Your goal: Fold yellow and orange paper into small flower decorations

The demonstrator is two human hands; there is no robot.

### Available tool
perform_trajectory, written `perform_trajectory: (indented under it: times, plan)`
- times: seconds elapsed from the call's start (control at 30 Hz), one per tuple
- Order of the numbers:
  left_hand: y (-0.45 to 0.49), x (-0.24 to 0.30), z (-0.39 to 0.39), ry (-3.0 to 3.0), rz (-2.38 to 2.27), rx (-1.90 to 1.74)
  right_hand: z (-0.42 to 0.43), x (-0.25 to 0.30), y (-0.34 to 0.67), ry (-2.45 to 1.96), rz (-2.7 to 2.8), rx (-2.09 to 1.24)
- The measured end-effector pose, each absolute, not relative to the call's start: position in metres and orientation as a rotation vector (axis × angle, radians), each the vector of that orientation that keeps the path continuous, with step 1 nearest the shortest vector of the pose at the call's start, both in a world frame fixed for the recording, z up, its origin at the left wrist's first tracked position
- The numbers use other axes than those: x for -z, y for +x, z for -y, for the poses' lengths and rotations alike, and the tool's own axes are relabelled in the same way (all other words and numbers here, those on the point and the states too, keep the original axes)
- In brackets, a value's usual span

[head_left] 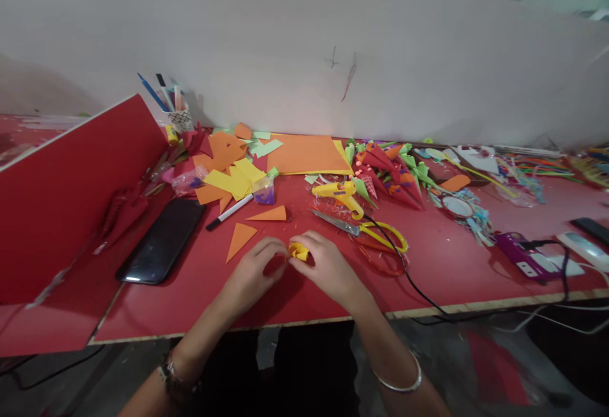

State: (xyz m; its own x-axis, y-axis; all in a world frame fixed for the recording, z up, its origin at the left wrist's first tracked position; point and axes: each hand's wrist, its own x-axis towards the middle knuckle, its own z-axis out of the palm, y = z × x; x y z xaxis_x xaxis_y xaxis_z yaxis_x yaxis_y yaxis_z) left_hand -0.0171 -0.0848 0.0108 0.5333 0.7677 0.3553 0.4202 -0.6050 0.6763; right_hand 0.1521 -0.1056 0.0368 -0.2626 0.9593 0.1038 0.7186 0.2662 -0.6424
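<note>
We pinch a small yellow paper roll (299,251) between our left hand (252,275) and right hand (328,266), fingers closed on it, just above the red table (442,264); yellow-handled scissors (375,231) and a glue gun (339,193) lie just beyond.

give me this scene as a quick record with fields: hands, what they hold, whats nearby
surface: red table
left: left hand pinches yellow paper roll
right: right hand pinches the same roll from the other side
right of hands: scissors, glue gun behind them
left of hands: orange triangles, marker, phone
back: orange sheet, pen cup
</note>
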Motion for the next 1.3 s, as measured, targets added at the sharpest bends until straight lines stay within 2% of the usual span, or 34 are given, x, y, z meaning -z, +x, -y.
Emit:
perform_trajectory:
  times: [0.43, 1.3]
  plan:
    - [-0.0195, -0.0115, 0.0799, 2.131, -0.922, -0.917, 0.1047, -0.0372, 0.1535, -1.399, 1.986, -0.782]
    - [-0.0174, -0.0107, 0.0793, 2.103, -0.921, -0.924, 0.1061, -0.0389, 0.1510, -1.410, 2.012, -0.786]
